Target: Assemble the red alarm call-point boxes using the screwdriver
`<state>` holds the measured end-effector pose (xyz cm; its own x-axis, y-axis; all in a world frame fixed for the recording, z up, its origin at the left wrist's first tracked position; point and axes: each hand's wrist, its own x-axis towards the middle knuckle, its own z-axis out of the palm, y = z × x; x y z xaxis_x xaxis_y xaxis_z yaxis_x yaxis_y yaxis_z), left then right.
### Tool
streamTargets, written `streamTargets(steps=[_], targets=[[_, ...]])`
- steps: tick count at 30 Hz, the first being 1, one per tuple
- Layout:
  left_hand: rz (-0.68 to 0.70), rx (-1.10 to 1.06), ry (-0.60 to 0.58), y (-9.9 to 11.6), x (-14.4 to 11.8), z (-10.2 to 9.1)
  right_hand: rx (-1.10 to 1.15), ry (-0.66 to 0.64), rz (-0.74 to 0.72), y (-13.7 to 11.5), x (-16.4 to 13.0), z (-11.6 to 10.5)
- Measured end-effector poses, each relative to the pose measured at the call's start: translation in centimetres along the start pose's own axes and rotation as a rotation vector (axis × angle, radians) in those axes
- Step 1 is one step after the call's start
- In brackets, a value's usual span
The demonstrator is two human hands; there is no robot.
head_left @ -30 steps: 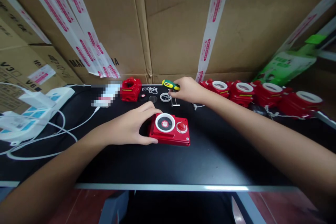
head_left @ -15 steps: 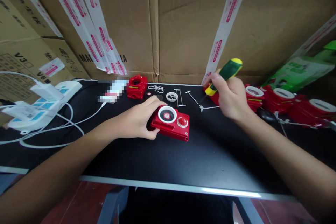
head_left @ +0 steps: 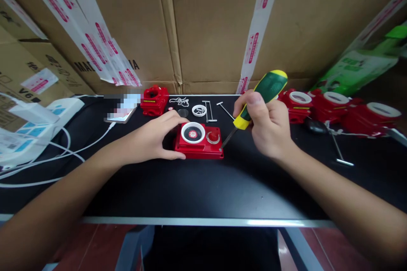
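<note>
A red alarm-like box (head_left: pixel 200 149) with a white ring and a round red knob lies on the black table. My left hand (head_left: pixel 155 137) grips its left end, thumb along the front and fingers behind. My right hand (head_left: pixel 270 125) is wrapped round a screwdriver (head_left: pixel 262 93) with a green and yellow handle. The screwdriver leans down to the left, its tip at the screw (head_left: pixel 220 149) in the box's front right corner. Behind the box are a white ring (head_left: pixel 199 111) with small parts inside and thin metal T-bars (head_left: pixel 213 120).
Another red housing (head_left: pixel 154 100) stands behind my left hand, near a phone (head_left: pixel 122 112) on a cable. Several red housings (head_left: pixel 336 106) and a green bottle (head_left: pixel 365 65) are at the right. A power strip (head_left: pixel 71 106) lies left; cardboard (head_left: pixel 210 29) walls the back.
The screwdriver has come left and down onto the box's corner screw. The box, tilted in my left hand before, now lies level on the table. The view has shifted slightly.
</note>
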<state>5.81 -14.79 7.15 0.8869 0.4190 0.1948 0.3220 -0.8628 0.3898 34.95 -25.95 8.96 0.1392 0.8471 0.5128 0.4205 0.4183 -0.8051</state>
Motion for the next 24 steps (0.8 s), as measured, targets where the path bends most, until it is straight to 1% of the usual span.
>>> streamTargets(steps=[2, 6, 11, 17, 19, 23, 24], targets=[[0.001, 0.002, -0.003, -0.02, 0.04, -0.07, -0.013, 0.008, -0.014, -0.07, -0.18, 0.06], [0.005, 0.008, -0.008, -0.18, 0.06, -0.11, -0.077, -0.037, -0.049, 0.24, -0.28, 0.24], [0.012, 0.015, -0.011, -0.17, 0.13, -0.15, -0.08, -0.067, -0.093, 0.71, -0.26, 0.29], [-0.001, 0.021, -0.024, 0.07, 0.24, -0.33, -0.084, -0.169, -0.183, 0.76, 0.15, -0.3], [-0.001, 0.026, -0.026, 0.13, 0.24, -0.38, -0.117, -0.181, -0.167, 0.64, 0.29, -0.42], [0.003, 0.039, -0.02, 0.19, 0.22, -0.39, -0.154, -0.199, -0.058, 0.48, 0.51, -0.46], [0.002, 0.039, -0.019, 0.19, 0.22, -0.38, -0.144, -0.205, -0.054, 0.47, 0.56, -0.46]])
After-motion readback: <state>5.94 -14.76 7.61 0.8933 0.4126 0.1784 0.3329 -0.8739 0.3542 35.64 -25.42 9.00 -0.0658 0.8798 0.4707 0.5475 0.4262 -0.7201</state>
